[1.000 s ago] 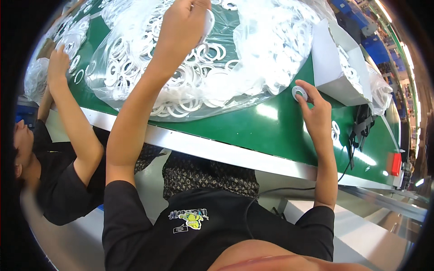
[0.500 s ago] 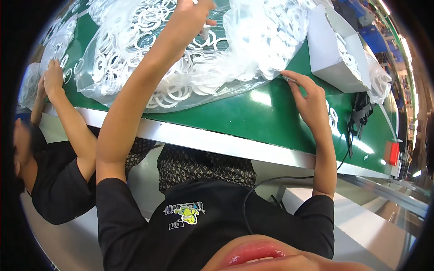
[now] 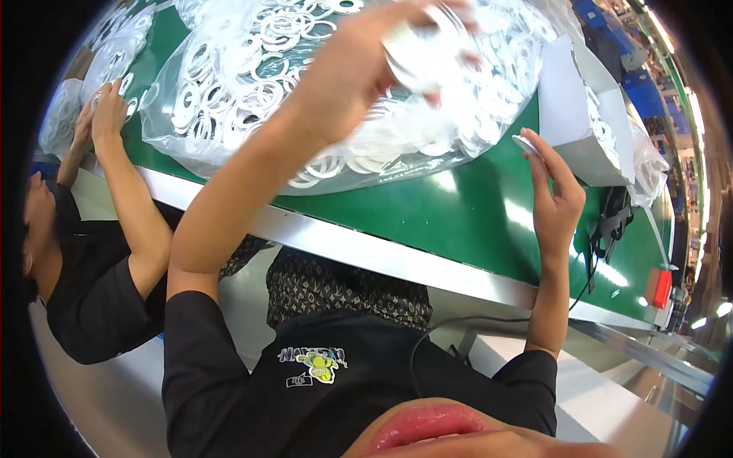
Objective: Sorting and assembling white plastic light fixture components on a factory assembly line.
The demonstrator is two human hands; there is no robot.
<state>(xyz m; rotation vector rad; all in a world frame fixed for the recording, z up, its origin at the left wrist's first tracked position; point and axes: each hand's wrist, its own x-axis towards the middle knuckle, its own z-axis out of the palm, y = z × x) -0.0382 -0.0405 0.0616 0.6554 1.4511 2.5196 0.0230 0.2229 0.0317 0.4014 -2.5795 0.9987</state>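
Lifting white rings (image 3: 427, 46) in left hand (image 3: 359, 69), clear bag (image 3: 252, 91) on green table (image 3: 458, 221)

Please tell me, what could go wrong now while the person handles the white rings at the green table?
1. The left hand lifts a blurred stack of rings above the open bag; some may slip and scatter.
2. The right hand pinches one small disc by its fingertips over the table; it could drop and roll off.
3. A co-worker's hands work near the bag; pulling it may disturb them.
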